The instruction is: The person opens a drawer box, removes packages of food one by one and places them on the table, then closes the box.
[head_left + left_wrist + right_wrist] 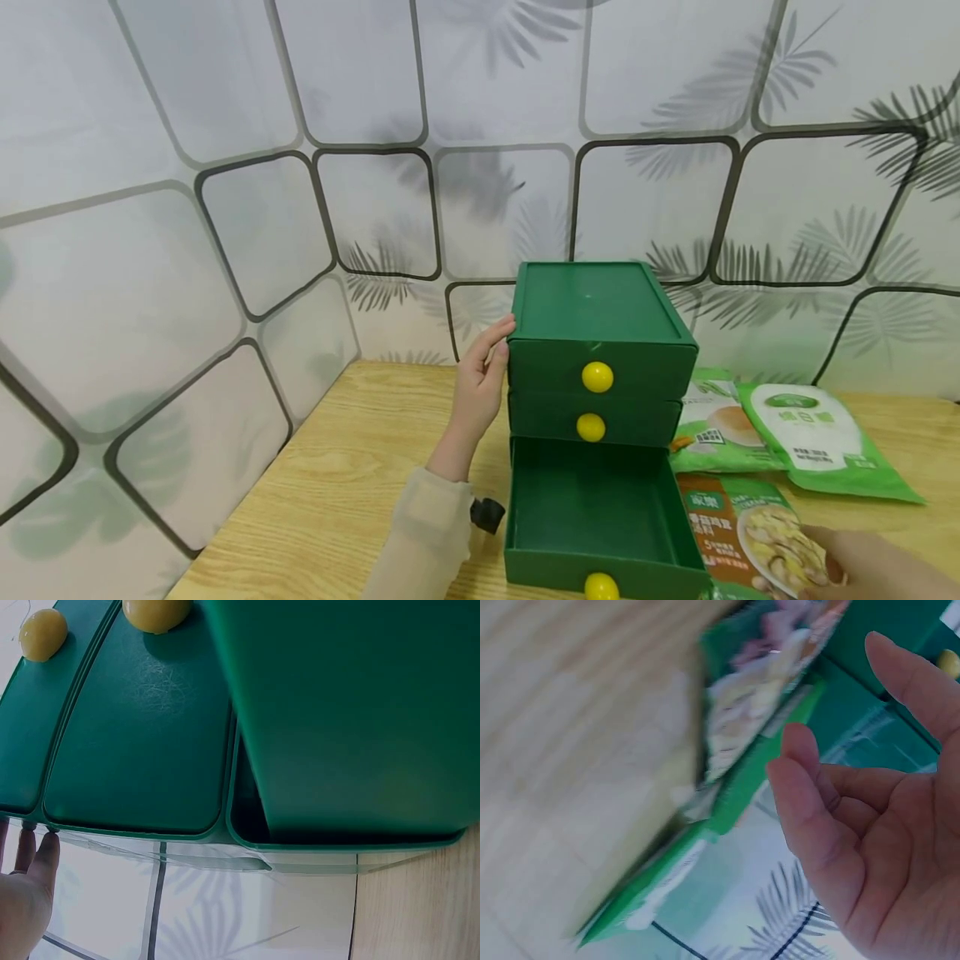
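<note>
A green cabinet (600, 302) with three drawers and round yellow knobs stands on the table. Its bottom drawer (551, 568) is pulled out, showing a green floor; the upper two are closed. My left hand (480, 385) rests against the cabinet's left side, with fingers extended; the left wrist view shows its fingertips (49, 844) at the side edge. Low on the right, my right hand (862, 562) hovers by a brown and green food packet (716, 537) with a bowl pictured on it. In the right wrist view its fingers are loosely bent, with nothing between them.
Right of the cabinet lie two green and white bags (813, 437), side by side behind the brown packet. A patterned cloth wall (495, 208) closes off the back and left. Bare wooden tabletop (345, 467) shows on the left.
</note>
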A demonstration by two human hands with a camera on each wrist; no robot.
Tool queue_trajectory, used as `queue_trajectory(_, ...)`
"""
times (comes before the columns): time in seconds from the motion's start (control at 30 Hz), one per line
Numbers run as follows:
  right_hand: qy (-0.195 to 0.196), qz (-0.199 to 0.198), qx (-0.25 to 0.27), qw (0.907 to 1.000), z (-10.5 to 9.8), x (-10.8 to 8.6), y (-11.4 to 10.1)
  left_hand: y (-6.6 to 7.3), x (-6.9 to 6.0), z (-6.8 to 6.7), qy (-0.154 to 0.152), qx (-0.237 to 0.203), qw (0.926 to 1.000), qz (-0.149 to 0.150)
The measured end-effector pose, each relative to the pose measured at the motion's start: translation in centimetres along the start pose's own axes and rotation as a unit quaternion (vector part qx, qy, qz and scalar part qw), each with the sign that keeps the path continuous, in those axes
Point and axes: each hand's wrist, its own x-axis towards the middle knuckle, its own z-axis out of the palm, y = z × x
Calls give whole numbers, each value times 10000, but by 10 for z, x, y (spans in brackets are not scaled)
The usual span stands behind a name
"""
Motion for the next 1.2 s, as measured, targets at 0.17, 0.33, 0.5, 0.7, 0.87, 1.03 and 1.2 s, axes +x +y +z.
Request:
queue_trajectory(0.17, 155, -26, -50, 9999, -8, 0, -18, -13, 1, -1, -7, 12, 9999, 117)
queue_trajectory(0.33, 397, -227, 46, 9989, -13, -2, -34, -14, 1, 0, -30, 19, 9999, 133)
queue_trajectory(0.5, 717, -446, -153, 9963, -20, -1, -51, 0, 1, 1, 10, -24, 10000, 34)
queue_trajectory(0.7, 1036, -736, -158, 9918, -26, -1, -70, 14, -1, 2, -2, -1, 9999, -109)
queue_trajectory(0.87, 1403, -1239, -179, 9822, -30, -1, -84, 16, -1, 2, -8, 52, 9999, -164)
queue_trajectory(1.03, 1799, -1576, -96, 9709, -34, -1, -100, 16, -1, 2, 14, 22, 9999, -110)
queue_trajectory(1.2, 1891, -1543, 47, 9697, -38, 0, -112, 16, -1, 2, 24, 46, 9999, -139)
